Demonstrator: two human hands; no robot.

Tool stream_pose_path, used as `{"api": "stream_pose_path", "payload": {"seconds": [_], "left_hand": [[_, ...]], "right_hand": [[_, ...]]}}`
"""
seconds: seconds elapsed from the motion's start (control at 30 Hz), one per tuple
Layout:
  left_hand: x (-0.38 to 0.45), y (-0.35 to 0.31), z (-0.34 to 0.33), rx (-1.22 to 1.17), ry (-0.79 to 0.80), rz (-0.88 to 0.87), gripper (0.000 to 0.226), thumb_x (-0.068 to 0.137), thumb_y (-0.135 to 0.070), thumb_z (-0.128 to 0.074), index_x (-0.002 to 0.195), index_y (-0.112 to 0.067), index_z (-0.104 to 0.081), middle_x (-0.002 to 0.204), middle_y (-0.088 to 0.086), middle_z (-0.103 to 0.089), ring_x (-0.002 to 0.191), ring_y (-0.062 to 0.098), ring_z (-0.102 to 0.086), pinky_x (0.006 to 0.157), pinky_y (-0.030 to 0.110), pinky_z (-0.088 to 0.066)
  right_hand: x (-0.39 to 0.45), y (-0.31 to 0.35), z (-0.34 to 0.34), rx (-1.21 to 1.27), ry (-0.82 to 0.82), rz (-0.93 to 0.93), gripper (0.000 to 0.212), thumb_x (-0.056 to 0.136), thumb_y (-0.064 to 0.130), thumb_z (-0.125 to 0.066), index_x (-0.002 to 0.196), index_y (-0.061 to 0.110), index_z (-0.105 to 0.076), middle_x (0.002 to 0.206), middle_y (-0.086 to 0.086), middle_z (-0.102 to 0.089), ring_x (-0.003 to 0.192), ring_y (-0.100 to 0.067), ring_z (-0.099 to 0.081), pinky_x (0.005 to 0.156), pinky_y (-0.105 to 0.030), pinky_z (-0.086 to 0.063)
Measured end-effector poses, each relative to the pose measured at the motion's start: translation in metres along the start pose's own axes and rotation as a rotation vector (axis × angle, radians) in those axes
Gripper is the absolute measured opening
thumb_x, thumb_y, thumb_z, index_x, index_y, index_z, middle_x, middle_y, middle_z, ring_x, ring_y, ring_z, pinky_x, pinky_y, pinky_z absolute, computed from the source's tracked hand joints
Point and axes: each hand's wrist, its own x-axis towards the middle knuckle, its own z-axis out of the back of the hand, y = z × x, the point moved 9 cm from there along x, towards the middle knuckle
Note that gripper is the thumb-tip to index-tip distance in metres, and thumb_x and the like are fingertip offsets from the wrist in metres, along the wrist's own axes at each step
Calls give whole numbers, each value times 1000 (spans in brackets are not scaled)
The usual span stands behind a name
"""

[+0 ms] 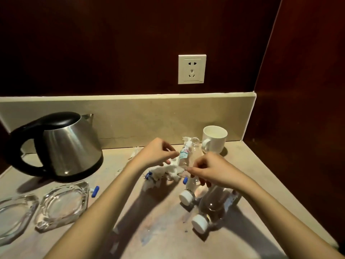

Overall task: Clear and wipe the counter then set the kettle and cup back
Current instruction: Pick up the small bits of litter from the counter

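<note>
Up on the counter (pixel 153 217): beige stone-looking top, kinda smudgy, with a low beige strip running along the back edge.
Room: dark reddish-brown wall behind and on the right, pretty dim, one white socket (pixel 192 69) above the strip.
Kettle (pixel 61 144): steel with black lid and handle, sitting upright at the back left, well apart from both hands.
Cup (pixel 214 140): white mug, upright at the back right near the corner, handle facing left, just behind the right hand.
Left hand (pixel 155 153): fingers curled, pinching the labelled upper part of a small clear bottle (pixel 183 156) that's held off the surface between the hands.
Right hand (pixel 211 170): also curled, fingertips pinching at the bottle's lower end; can't tell exactly what it's got hold of there.
Tissue (pixel 160 173): crumpled white wad lying right under the left hand, blue bits mixed in.
Other bottles: two clear ones with white caps lying on their sides, one (pixel 188 193) under the right hand, one (pixel 209 214) nearer me.
Ashtrays: two glass ones, (pixel 63 204) and (pixel 15 217), front left, side by side.
Blue cap thing (pixel 95 191): small, lying just right of the ashtrays.
</note>
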Motion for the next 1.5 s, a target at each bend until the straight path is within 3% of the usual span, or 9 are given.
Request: {"api": "stream_pose_path", "payload": {"seconds": [0.17, 0.27, 0.4, 0.57, 0.63, 0.83, 0.97, 1.23, 1.5], "left_hand": [[67, -10, -25, 297, -88, 53, 37, 80, -47, -67, 90, -11, -70, 89, 9, -73, 87, 26, -67, 75, 32, -52], [90, -11, -35, 442, -97, 106, 44, 81, -51, -64, 93, -9, -65, 101, 11, -70, 98, 31, -64, 72, 31, -43], [107, -4, -50, 429, -1, 139, 43, 76, -54, -68, 83, -13, -57, 93, 8, -67, 90, 27, -62, 71, 29, -40], [106, 4, -43, 190, 46, 111, 37, 70, -43, -80, 58, -14, -60, 54, 0, -62, 54, 18, -59, 52, 22, -43], [98, 3, -25, 47, 49, 90, 33, 71, -36, -81, 56, -11, -65, 53, 2, -66, 47, 12, -58, 46, 19, -43], [49, -13, 40, -308, 18, -29, 30, 78, -21, -77, 100, -2, -68, 80, 10, -71, 63, 9, -65, 58, 18, -47], [21, -14, 67, -433, -12, -83, 38, 78, -21, -76, 112, -9, -64, 98, 9, -74, 89, 17, -71, 78, 29, -52], [-16, -12, 91, -589, -74, -162, 51, 66, -23, -78, 113, -14, -62, 99, 6, -73, 101, 34, -66, 89, 46, -55], [-26, -12, 88, -614, -52, -178, 45, 63, -20, -76, 107, -20, -64, 93, 2, -73, 97, 31, -68, 87, 43, -56]], "right_hand": [[-11, -27, 33, 59, -64, -40, 28, 88, 29, -64, 72, 8, -71, 53, 0, -63, 46, -11, -57, 49, -20, -44], [-14, -35, 51, 88, -93, -60, 27, 89, 27, -64, 66, 13, -70, 49, 0, -61, 44, -11, -54, 49, -19, -42], [-14, -42, 68, 150, -118, -71, 30, 90, 24, -64, 60, 19, -66, 47, 0, -59, 41, -11, -52, 46, -18, -40], [-2, -46, 72, 147, -128, -78, 25, 90, 25, -63, 75, 6, -71, 50, 0, -61, 41, -12, -52, 42, -14, -35], [5, -41, 68, 137, -119, -67, 25, 90, 26, -63, 79, 6, -72, 55, 1, -63, 43, -10, -55, 42, -14, -36], [40, -8, 58, 210, -179, -14, 17, 89, 30, -63, 95, 14, -66, 84, 1, -70, 64, -13, -68, 50, -25, -47], [60, 19, 40, 238, -149, 16, 33, 87, 38, -63, 114, 22, -52, 107, 7, -61, 82, -9, -68, 50, -18, -48], [66, 81, 28, 410, -114, 316, 13, 87, 18, -66, 97, 10, -65, 89, -7, -72, 81, -12, -69, 62, -23, -52], [55, 82, 29, 352, -17, 322, 16, 85, 20, -67, 99, 11, -66, 94, -5, -72, 86, -13, -69, 68, -25, -53]]}}
